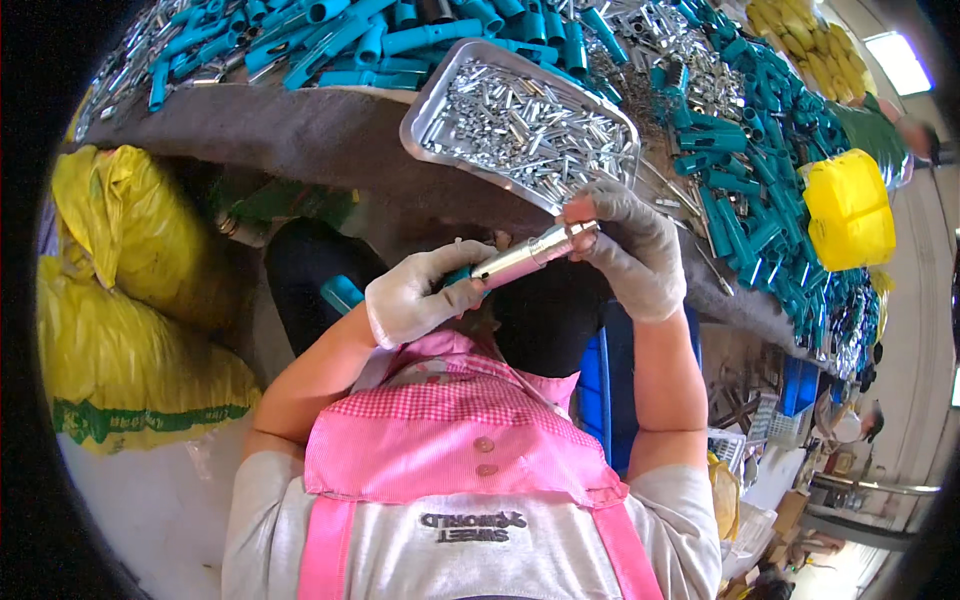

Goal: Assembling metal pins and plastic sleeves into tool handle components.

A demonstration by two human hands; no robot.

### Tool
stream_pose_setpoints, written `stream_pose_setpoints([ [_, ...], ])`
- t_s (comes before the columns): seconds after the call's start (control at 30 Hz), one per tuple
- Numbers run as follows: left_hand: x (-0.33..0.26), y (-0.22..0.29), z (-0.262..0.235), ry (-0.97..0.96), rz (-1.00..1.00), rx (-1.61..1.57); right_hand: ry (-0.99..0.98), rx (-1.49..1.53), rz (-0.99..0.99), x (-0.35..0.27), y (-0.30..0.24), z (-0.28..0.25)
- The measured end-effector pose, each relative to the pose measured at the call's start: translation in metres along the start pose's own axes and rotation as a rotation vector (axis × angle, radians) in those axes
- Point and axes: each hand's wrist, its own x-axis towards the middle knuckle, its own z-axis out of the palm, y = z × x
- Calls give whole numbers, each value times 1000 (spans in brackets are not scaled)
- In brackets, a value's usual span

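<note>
A silver metal tube (530,252) with a teal handle (342,293) slants up to the right in front of my body. My left hand (420,293), in a pale work glove, is closed around it where metal meets teal and hides part of the handle. At the tube's far end, the fingers of my gloved right hand (635,250) pinch its rim; bare fingertips show through the glove. Whether a small part sits between those fingers, I cannot make out. Just beyond the right hand lies a metal tray (425,125) full of small silver pins and cylinders (530,120).
Teal handles (370,45) pile up along the workbench's (270,135) back, with more teal pieces (740,190) at right. A yellow container (848,210) stands among them. Yellow sacks (130,340) rest at left. A blue crate (595,385) is beside my right arm. Another person (880,130) is far right.
</note>
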Motion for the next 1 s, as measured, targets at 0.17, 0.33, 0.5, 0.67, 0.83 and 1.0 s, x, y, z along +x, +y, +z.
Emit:
stream_pose_setpoints([
  [0.17,-10,-3,1,97,133,232,-205,-513,-136,-1,-13,10],
  [0.33,-10,5,2,272,421,713,-197,-945,244,-7,-29,22],
  [0.5,-11,4,-4,285,453,844,-40,-323,104,-22,-10,21],
  [0.67,-15,3,-5,284,413,861,-154,-522,446,-23,-5,20],
  [0.83,-19,-2,-7,281,428,917,-249,-862,-137,-23,4,29],
  [1.0,-26,5,-10,257,356,1093,-45,-334,167,-31,21,40],
])
